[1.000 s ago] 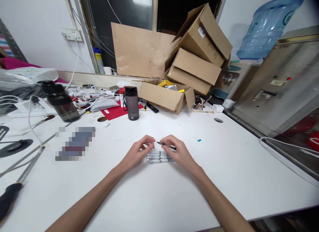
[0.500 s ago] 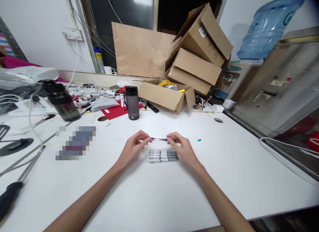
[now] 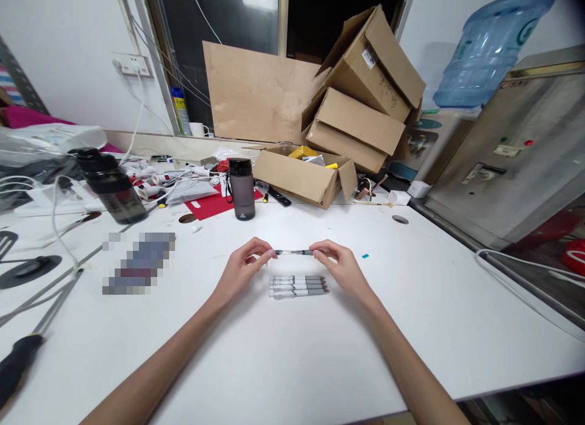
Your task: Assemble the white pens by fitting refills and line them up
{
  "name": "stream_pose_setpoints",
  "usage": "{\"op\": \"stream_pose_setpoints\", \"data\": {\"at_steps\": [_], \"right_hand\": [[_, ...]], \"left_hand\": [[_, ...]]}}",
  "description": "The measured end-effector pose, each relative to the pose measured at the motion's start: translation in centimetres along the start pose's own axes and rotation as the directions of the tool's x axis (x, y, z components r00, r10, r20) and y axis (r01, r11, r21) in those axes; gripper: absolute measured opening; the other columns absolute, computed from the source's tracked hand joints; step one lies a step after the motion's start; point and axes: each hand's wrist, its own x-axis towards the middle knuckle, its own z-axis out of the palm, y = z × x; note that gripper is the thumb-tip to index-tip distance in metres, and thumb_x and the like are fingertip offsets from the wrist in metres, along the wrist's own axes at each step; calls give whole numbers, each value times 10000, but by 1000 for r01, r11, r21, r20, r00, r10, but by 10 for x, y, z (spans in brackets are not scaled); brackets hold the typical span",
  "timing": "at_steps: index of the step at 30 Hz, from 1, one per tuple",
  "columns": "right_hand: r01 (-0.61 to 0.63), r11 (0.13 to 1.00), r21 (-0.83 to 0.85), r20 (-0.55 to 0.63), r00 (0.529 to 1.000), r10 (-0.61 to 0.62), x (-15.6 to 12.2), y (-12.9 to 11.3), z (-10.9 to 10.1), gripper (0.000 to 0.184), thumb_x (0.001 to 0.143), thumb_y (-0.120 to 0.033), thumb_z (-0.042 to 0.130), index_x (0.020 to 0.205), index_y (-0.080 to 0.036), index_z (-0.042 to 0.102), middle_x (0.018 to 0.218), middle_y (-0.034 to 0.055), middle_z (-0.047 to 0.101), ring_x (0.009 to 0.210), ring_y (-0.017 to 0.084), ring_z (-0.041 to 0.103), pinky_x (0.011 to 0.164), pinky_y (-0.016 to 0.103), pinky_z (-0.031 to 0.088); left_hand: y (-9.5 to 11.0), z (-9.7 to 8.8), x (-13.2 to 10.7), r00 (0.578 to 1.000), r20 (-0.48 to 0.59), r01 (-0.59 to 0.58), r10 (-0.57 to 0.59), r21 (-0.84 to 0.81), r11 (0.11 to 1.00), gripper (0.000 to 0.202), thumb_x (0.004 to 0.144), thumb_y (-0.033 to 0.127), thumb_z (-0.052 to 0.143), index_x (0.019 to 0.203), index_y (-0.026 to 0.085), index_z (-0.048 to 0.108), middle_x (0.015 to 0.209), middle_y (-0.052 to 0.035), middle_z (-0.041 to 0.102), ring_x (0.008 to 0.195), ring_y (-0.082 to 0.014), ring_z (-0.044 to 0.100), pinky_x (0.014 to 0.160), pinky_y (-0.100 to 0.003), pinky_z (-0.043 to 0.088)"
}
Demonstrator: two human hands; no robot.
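Note:
A slim pen (image 3: 294,252) with a clear middle and dark ends is held level above the white table (image 3: 274,352). My left hand (image 3: 247,265) pinches its left end between thumb and fingers. At the other end, the thumb and fingers of my right hand (image 3: 337,263) are closed on its grey part. Just below, several white-and-grey pens (image 3: 299,287) lie side by side in a row on the table. Neither hand touches that row.
Behind my hands stand a dark water bottle (image 3: 242,190) and an open cardboard box (image 3: 297,175). A second bottle (image 3: 114,190) and a blurred-out flat object (image 3: 144,263) are on the left. A small blue scrap (image 3: 365,256) lies to the right.
My right hand has shifted slightly right, away from my left. More of the held pen shows between them. The row of pens stays put.

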Motion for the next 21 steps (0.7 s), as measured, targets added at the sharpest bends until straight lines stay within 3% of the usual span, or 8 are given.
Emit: {"op": "stream_pose_setpoints", "data": {"at_steps": [7,15,21], "right_hand": [[-72,995,-63,65,995,76,1,6,-6,221,911,-361,647,1027,-229,781,1091,58,770,1035,235,689,924,360,499],[-148,981,-128,145,975,166,-1,15,-7,209,874,-330,641,957,-210,791,1013,59,783,943,235,699,844,338,509],[-182,960,-212,176,959,221,-3,16,-5,189,844,-296,645,892,-199,800,970,72,787,905,239,702,824,340,506]], "left_hand": [[-4,-1,0,998,60,-28,19,158,987,230,969,449,597,1007,233,667,1006,-25,693,932,-200,641,741,-278,467],[-16,-4,-2,971,233,-61,-44,426,903,291,1005,471,501,1082,279,705,969,-25,693,714,-179,570,712,-316,462],[-20,-5,-2,946,324,-138,-20,458,878,246,1012,412,502,1072,287,705,1005,-14,702,805,-196,601,744,-309,447]]}}
